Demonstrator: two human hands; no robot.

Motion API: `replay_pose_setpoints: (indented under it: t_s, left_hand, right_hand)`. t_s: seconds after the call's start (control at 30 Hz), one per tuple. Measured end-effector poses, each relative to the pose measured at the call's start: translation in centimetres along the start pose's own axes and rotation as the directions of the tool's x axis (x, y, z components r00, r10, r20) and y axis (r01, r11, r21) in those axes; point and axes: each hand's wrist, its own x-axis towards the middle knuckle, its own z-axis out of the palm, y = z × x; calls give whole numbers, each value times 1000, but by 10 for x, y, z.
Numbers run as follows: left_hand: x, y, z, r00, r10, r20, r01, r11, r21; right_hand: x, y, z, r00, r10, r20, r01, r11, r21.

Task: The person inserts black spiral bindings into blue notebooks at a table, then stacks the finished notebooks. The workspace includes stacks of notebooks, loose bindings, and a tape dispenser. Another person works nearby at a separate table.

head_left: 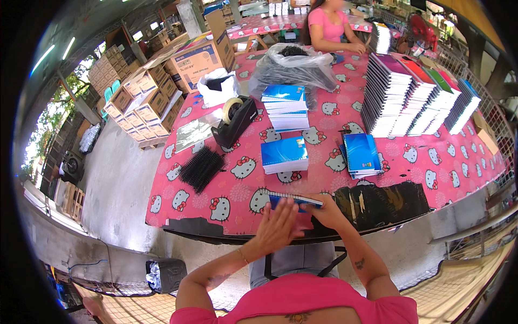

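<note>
At the lower centre of the frame, our left hand (pixel 278 227) lay flat, fingers spread, on a blue notebook (pixel 294 201) at the near table (pixel 324 186) edge, seemingly to pin it down. Our right hand (pixel 326 211) gripped its right end, spiral edge facing away. Above it sat blue booklet piles (pixel 284 154), a black tape dispenser (pixel 234 121) and combs (pixel 200 168); notebook stacks (pixel 386 97) stood upper right. The table wore a pink cartoon-cat cloth. Cardboard boxes (pixel 145 102) filled the upper left, and another person (pixel 329 27) sat at top.
</note>
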Motion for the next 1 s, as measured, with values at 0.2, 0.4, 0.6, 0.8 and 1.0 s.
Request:
replay_pose_setpoints:
  t_s: [0.2,0.4,0.6,0.8,1.0]
  left_hand:
    - [2,1,5,992,-73,101,71,997,22]
    - [45,-16,-10,978,-154,138,132,979,157]
    - [39,-5,-2,994,-99,36,97,993,61]
    - [6,14,10,997,-29,68,31,999,-31]
    - [9,12,5,995,20,100,-13,997,-72]
  right_hand:
    - [0,12,3,998,32,63,-28,998,-56]
    - [0,3,-3,965,226,130,-199,961,-192]
    - [-3,22,3,980,149,130,-127,979,-160]
    - [-5,26,7,996,41,75,-37,998,-52]
    - [-4,35,6,989,108,98,-91,982,-166]
